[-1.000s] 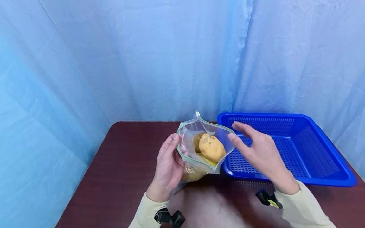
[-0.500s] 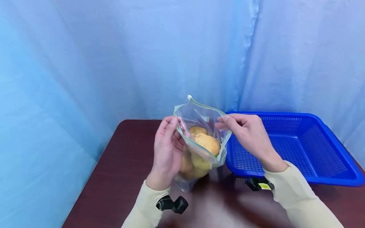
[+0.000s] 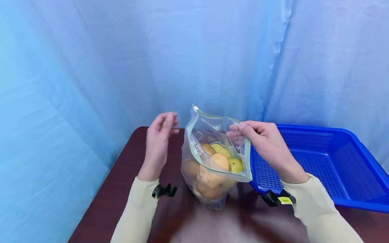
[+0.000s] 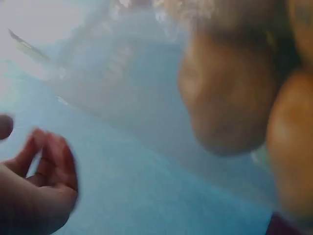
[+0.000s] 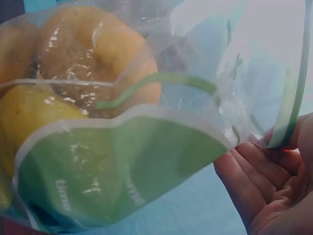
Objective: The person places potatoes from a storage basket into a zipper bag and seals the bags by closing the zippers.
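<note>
A clear zip bag (image 3: 194, 184) with a green-edged mouth hangs open in the middle of the head view. Inside it are several potatoes (image 3: 220, 161) and yellow-green fruits (image 3: 236, 165) that look like pears or mangoes. My right hand (image 3: 264, 145) pinches the bag's right rim between thumb and fingers. In the right wrist view the green printed panel (image 5: 122, 161) faces the camera. To the left of the bag, my left hand (image 3: 158, 141) is apart from it, fingers loosely bent and holding nothing. A white slider (image 3: 196, 108) sits at the far corner of the mouth.
A blue plastic basket (image 3: 307, 199) with perforated walls stands on the right of the dark red-brown table (image 3: 121, 202). Light blue curtains (image 3: 212, 57) hang behind and to the left.
My right hand has come to the bag's right rim and pinched it. The left hand has let go of the left rim and moved left. The bag now stands more upright.
</note>
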A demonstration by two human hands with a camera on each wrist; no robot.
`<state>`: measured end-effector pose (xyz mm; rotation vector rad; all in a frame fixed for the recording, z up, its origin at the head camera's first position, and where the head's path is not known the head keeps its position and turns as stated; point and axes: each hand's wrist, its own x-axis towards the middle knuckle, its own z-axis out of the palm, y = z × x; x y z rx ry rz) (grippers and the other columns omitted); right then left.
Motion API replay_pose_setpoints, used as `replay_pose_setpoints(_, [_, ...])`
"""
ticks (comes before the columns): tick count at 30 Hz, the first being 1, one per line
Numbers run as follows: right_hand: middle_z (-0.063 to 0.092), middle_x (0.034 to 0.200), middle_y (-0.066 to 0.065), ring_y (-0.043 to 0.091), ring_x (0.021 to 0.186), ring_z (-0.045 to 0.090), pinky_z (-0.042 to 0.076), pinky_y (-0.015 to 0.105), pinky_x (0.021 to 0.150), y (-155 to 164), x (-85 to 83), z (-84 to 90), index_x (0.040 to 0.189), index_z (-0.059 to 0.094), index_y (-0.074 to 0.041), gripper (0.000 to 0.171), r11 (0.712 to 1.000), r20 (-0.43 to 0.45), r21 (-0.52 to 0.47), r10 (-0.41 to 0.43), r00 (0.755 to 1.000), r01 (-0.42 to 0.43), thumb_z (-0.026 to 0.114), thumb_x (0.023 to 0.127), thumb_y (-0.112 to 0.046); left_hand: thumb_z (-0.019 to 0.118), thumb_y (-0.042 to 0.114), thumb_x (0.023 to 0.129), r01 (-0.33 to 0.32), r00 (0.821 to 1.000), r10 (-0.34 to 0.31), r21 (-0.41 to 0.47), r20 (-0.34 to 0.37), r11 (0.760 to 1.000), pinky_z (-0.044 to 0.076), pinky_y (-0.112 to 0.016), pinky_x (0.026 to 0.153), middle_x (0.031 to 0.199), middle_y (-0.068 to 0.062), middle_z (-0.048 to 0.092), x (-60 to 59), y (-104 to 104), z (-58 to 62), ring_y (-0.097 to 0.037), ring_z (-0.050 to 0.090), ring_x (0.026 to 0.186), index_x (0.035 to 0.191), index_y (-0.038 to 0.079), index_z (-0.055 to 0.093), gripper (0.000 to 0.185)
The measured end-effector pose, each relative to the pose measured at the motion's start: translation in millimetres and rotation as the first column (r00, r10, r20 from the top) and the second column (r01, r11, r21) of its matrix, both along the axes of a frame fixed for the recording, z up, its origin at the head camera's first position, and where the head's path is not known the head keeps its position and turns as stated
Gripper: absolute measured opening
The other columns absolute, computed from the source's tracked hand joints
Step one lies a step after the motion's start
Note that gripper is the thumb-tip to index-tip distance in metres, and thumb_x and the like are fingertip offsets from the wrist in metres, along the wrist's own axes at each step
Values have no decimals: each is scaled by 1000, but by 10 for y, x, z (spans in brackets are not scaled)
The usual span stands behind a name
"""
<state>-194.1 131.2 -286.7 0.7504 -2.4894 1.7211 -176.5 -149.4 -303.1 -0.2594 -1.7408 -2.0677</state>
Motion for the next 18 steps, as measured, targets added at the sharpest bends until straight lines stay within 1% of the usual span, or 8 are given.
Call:
replay_pose_setpoints(2, [77,112,-1,13,108,71,51,29,102,21,10,-14,116,78,-10,39,1000,-3,11,-13,1000,13,52,110,-39,56,11,107,64,998,-61,-105,34,992,54,-31,94,120,-11,68,-175,40,15,-16,63,110,130,-3,65,28])
replay_pose_setpoints(4, [76,116,-3,11,113,68,50,31,104,40,29,-36,114,78,-11,39,999,5,21,-31,1000,31,52,109,-40,58,10,106,168,985,-161,-145,58,975,50,-29,100,125,-11,69,-285,97,-7,-16,60,117,133,-4,63,31])
replay_pose_setpoints(6, [76,118,-3,10,115,68,50,28,103,60,52,-61,111,79,-11,40,999,7,21,-45,999,45,52,109,-40,59,9,105,249,967,-243,-95,73,964,51,-26,95,117,-7,73,-321,157,-37,-15,63,113,124,-1,68,24])
replay_pose_setpoints(8, [76,116,-2,12,110,70,52,24,99,82,79,-90,112,79,-11,40,999,15,6,-51,999,51,53,109,-42,59,3,104,277,959,-277,4,59,961,53,-23,85,103,-5,76,-319,212,-67,-14,66,101,110,4,74,16])
replay_pose_setpoints(10, [77,114,-1,14,106,72,55,23,95,114,115,-123,114,78,-11,41,998,23,-21,-53,998,54,53,109,-43,58,-1,102,271,961,-275,96,36,958,53,-21,77,93,-1,75,-295,258,-84,-12,66,90,99,10,76,21])
replay_pose_setpoints(12, [78,112,0,16,103,74,57,24,91,157,162,-158,116,77,-12,41,997,19,-42,-63,998,64,51,109,-44,58,-4,101,261,964,-266,159,11,952,53,-20,78,91,1,73,-265,295,-85,-10,65,87,94,15,76,27])
replay_pose_setpoints(15, [77,115,-3,15,104,74,58,22,89,251,254,-225,126,73,-18,39,995,0,-35,-93,996,92,47,111,-43,57,-5,102,217,976,-219,204,-11,955,53,-21,81,90,2,72,-211,320,-55,-10,64,88,92,17,76,31])
replay_pose_setpoints(18, [75,120,-6,9,109,71,55,18,87,361,335,-309,133,69,-26,37,990,-31,35,-132,991,133,42,113,-40,57,-4,102,161,987,-157,222,-33,962,52,-23,83,88,2,73,-150,297,-21,-12,65,89,92,16,75,28])
